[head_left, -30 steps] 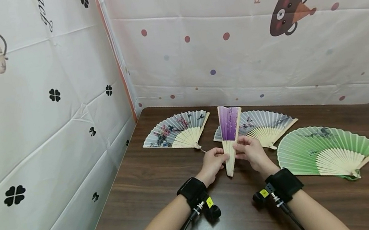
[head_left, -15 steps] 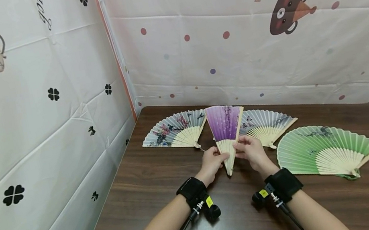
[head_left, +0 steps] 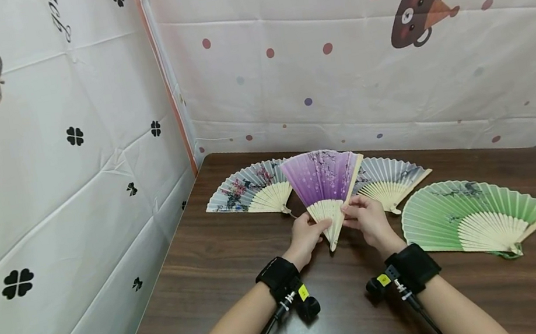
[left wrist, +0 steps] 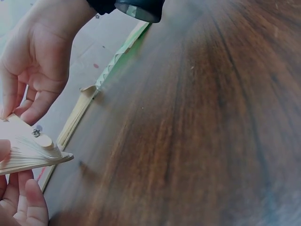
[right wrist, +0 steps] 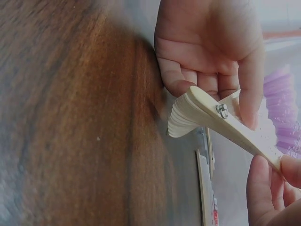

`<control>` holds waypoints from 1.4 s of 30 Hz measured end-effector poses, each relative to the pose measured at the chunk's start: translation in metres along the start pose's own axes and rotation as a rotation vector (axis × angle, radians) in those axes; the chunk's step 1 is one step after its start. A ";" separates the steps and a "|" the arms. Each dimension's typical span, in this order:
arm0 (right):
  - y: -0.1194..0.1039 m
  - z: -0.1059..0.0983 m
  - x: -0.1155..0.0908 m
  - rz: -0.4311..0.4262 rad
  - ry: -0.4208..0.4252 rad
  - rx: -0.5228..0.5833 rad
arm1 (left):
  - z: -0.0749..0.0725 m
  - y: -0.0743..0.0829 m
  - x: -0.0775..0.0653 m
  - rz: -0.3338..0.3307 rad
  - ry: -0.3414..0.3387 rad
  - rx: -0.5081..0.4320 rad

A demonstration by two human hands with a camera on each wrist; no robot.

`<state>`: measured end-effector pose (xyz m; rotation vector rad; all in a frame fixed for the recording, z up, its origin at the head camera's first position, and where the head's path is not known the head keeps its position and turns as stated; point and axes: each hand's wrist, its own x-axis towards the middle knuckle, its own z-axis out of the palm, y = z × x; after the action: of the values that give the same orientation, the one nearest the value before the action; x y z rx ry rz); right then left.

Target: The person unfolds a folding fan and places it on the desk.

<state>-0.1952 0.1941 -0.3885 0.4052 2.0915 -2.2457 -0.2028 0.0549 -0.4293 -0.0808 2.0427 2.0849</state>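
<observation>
Between both hands, a purple folding fan (head_left: 325,176) with blossom print is partly spread, held off the table with its narrow end toward me. My left hand (head_left: 304,239) pinches the pale ribs on the left side, thumb on top. On the other side, my right hand (head_left: 369,221) pinches the outer rib between thumb and fingers. A small metal ring at the pivot shows on the bamboo ribs (right wrist: 202,110) in the right wrist view. The purple fan partly covers a grey-blue floral fan (head_left: 250,189) and a grey fan (head_left: 389,177) behind it.
A green fan (head_left: 472,212) lies spread on the right of the brown wooden table (head_left: 205,301). White printed cloth (head_left: 254,86) hangs behind the table and along its left. Each wrist carries a black strap with a camera and cable.
The purple fan has spread from a narrow strip into a wider wedge, mostly toward the left. Both hands have stayed almost in place with their hold on it.
</observation>
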 end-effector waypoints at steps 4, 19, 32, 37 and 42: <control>0.001 -0.001 0.000 0.000 0.011 0.020 | 0.000 -0.001 0.000 0.018 0.013 -0.017; -0.002 -0.004 -0.001 0.009 0.084 0.054 | -0.003 -0.001 0.000 0.024 0.033 -0.092; 0.000 -0.008 -0.001 0.018 0.090 0.153 | -0.008 0.001 -0.002 0.020 0.047 -0.163; -0.001 -0.010 -0.002 0.012 0.094 0.198 | -0.010 0.010 -0.010 0.037 0.054 -0.161; -0.001 -0.010 -0.002 0.019 0.117 0.228 | -0.011 0.001 -0.003 0.019 0.059 -0.200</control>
<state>-0.1916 0.2036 -0.3874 0.5780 1.8754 -2.5163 -0.2016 0.0440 -0.4278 -0.1576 1.8670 2.3196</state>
